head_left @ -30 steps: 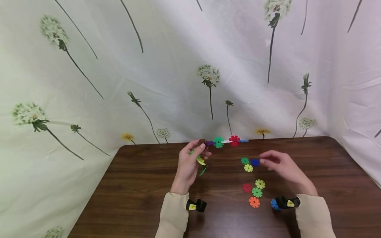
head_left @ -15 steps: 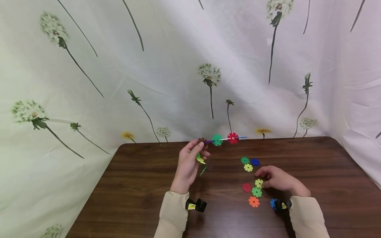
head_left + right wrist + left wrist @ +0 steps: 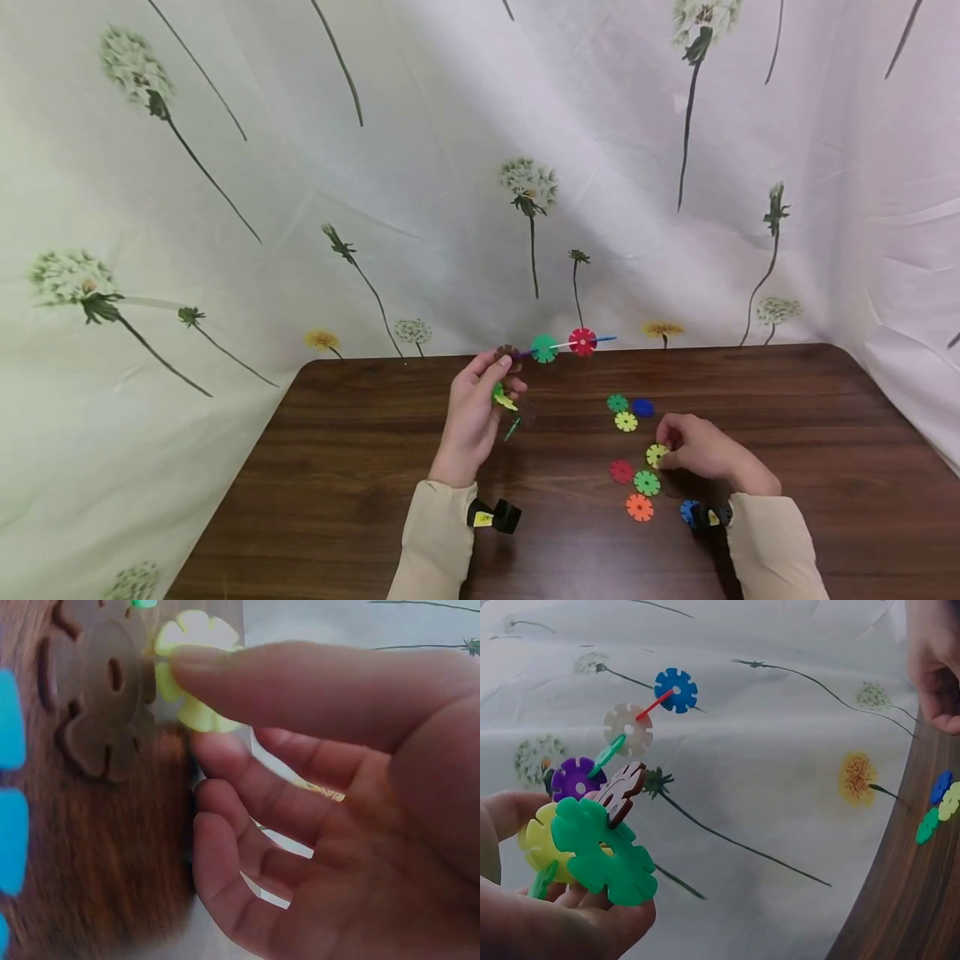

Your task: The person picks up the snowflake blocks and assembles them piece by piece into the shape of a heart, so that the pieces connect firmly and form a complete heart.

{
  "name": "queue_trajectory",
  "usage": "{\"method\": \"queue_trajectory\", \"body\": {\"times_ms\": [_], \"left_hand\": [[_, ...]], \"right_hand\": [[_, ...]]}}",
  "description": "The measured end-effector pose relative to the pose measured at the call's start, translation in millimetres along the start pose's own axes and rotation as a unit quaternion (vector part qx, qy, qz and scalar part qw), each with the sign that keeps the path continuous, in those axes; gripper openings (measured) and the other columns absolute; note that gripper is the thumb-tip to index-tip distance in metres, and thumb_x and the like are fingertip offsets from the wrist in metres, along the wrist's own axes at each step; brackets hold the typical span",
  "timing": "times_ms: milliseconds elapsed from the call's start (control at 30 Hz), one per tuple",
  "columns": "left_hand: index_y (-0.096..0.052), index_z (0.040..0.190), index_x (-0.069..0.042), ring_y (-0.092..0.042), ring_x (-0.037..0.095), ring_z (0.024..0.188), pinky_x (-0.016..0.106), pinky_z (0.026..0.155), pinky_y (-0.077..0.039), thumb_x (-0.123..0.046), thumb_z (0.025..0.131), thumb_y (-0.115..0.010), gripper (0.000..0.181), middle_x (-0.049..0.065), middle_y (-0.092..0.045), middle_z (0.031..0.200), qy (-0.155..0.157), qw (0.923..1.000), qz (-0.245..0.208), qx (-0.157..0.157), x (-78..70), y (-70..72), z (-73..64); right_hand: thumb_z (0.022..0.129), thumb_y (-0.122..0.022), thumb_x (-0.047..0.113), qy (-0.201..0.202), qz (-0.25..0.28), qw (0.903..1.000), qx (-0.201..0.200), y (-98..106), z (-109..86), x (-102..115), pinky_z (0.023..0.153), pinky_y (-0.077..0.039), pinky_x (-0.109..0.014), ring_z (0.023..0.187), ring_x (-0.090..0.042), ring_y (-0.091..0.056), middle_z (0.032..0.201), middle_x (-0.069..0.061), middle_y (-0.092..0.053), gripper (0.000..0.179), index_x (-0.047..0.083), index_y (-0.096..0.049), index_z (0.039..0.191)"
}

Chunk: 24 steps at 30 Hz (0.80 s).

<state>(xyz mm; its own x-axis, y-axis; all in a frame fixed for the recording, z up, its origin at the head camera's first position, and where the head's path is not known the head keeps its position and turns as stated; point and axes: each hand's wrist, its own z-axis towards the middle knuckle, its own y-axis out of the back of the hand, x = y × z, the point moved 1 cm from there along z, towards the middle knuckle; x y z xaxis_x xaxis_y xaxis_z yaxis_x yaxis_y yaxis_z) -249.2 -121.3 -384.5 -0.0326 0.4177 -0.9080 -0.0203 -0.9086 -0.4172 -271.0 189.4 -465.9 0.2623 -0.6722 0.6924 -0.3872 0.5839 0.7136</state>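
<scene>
My left hand (image 3: 468, 417) holds a chain of slotted plastic discs up above the table's back part. Its brown disc (image 3: 507, 357) is pinched by the thumb. Rightward from there run purple, green (image 3: 544, 348), white, red (image 3: 582, 342) and blue pieces, some seen edge-on. In the left wrist view, a large green disc (image 3: 604, 855) and a yellow disc (image 3: 544, 836) sit close to the fingers. Low over the table, my right hand (image 3: 708, 450) pinches a loose yellow disc (image 3: 196, 631) between thumb and index finger; its other fingers curl loosely.
On the wooden table (image 3: 337, 467) lie green (image 3: 617, 402), dark blue (image 3: 642, 407) and yellow (image 3: 626, 422) discs, with red (image 3: 621, 472), green (image 3: 647, 482) and orange (image 3: 640, 507) ones nearer. A brown disc (image 3: 105, 682) lies by my right hand. A flowered cloth (image 3: 435, 208) hangs behind.
My right hand has come nearer from beside the dark blue disc, taken the yellow disc and shifted it slightly. My left hand's chain has tilted up at its right end.
</scene>
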Motion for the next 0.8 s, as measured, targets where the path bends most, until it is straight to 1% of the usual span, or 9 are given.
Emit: {"method": "queue_trajectory", "body": {"times_ms": [100,200,267,333,467,533,667,733,800], "left_hand": [[-0.054,0.112,-0.005,-0.063,0.009,0.07,0.022,0.068,-0.048,-0.015,0.099,-0.054,0.017,0.003,-0.062,0.096,0.0,0.9999,-0.006,-0.015,0.9,1.4,-0.2],[-0.055,0.114,-0.005,-0.063,0.01,0.072,0.023,0.07,-0.046,-0.018,0.099,-0.054,0.02,0.004,-0.061,0.098,0.002,0.9991,-0.012,-0.04,2.2,2.2,-1.0],[-0.056,0.114,-0.006,-0.063,0.01,0.073,0.024,0.071,-0.044,-0.02,0.099,-0.054,0.02,0.004,-0.06,0.1,0.003,0.9982,-0.023,-0.056,4.0,2.6,-0.6],[-0.056,0.112,-0.008,-0.064,0.01,0.073,0.026,0.07,-0.042,-0.021,0.099,-0.054,0.018,0.004,-0.06,0.099,0.006,0.9967,-0.039,-0.071,6.1,2.7,-0.8],[-0.054,0.108,-0.01,-0.067,0.011,0.073,0.029,0.072,-0.04,-0.021,0.1,-0.053,0.014,0.003,-0.059,0.099,0.007,0.9935,-0.069,-0.09,10.2,1.7,-1.4],[-0.053,0.109,-0.01,-0.067,0.012,0.073,0.031,0.076,-0.042,-0.02,0.1,-0.052,0.014,0.003,-0.059,0.099,0.004,0.9916,-0.083,-0.1,11.9,0.7,-2.2],[-0.054,0.109,-0.009,-0.067,0.013,0.075,0.033,0.081,-0.044,-0.02,0.1,-0.052,0.014,0.002,-0.059,0.098,-0.001,0.9859,-0.107,-0.128,14.0,-1.2,-3.8],[-0.054,0.11,-0.009,-0.068,0.014,0.077,0.034,0.084,-0.044,-0.021,0.1,-0.051,0.016,0.002,-0.059,0.099,-0.002,0.9838,-0.113,-0.14,14.3,-2.1,-5.2],[-0.053,0.11,-0.009,-0.068,0.014,0.08,0.035,0.086,-0.044,-0.022,0.1,-0.05,0.017,0.003,-0.058,0.1,-0.004,0.982,-0.116,-0.149,14.2,-2.5,-6.6]], "right_hand": [[0.082,-0.071,0.008,0.011,0.011,0.9995,-0.027,0.4,1.0,2.8,0.058,-0.041,-0.025,0.066,-0.011,-0.048,0.075,-0.001,-0.055,0.019,0.005,-0.057,0.094],[0.088,-0.067,0.011,0.032,0.025,0.9966,-0.072,0.6,4.1,9.2,0.063,-0.044,-0.024,0.071,-0.009,-0.051,0.082,0.0,-0.059,0.018,0.008,-0.061,0.104],[0.09,-0.066,0.013,0.044,0.056,0.9931,-0.094,-0.6,6.4,17.1,0.066,-0.047,-0.026,0.075,-0.01,-0.053,0.086,-0.002,-0.061,0.019,0.009,-0.062,0.108],[0.09,-0.067,0.015,0.044,0.103,0.9881,-0.105,-4.0,8.6,28.6,0.069,-0.051,-0.027,0.077,-0.012,-0.057,0.088,-0.004,-0.062,0.018,0.009,-0.062,0.106],[0.088,-0.069,0.01,0.046,0.224,0.9702,-0.08,-19.8,12.9,58.3,0.072,-0.057,-0.034,0.077,-0.02,-0.065,0.089,-0.013,-0.064,0.023,0.0,-0.056,0.104],[0.087,-0.069,0.009,0.051,0.264,0.9612,-0.059,-31.5,15.7,74.0,0.074,-0.058,-0.037,0.079,-0.025,-0.067,0.09,-0.016,-0.066,0.025,-0.002,-0.055,0.106],[0.088,-0.07,0.015,0.071,0.288,0.9544,-0.035,-54.5,20.9,101.3,0.076,-0.057,-0.04,0.081,-0.03,-0.067,0.091,-0.014,-0.067,0.026,0.001,-0.058,0.107],[0.088,-0.07,0.018,0.077,0.285,0.9547,-0.035,-63.6,22.6,111.7,0.074,-0.056,-0.038,0.079,-0.03,-0.066,0.089,-0.011,-0.068,0.025,0.002,-0.06,0.104],[0.087,-0.071,0.017,0.075,0.296,0.9516,-0.036,-70.9,23.1,120.0,0.073,-0.055,-0.035,0.078,-0.03,-0.066,0.086,-0.01,-0.069,0.023,0.002,-0.06,0.101]]}}
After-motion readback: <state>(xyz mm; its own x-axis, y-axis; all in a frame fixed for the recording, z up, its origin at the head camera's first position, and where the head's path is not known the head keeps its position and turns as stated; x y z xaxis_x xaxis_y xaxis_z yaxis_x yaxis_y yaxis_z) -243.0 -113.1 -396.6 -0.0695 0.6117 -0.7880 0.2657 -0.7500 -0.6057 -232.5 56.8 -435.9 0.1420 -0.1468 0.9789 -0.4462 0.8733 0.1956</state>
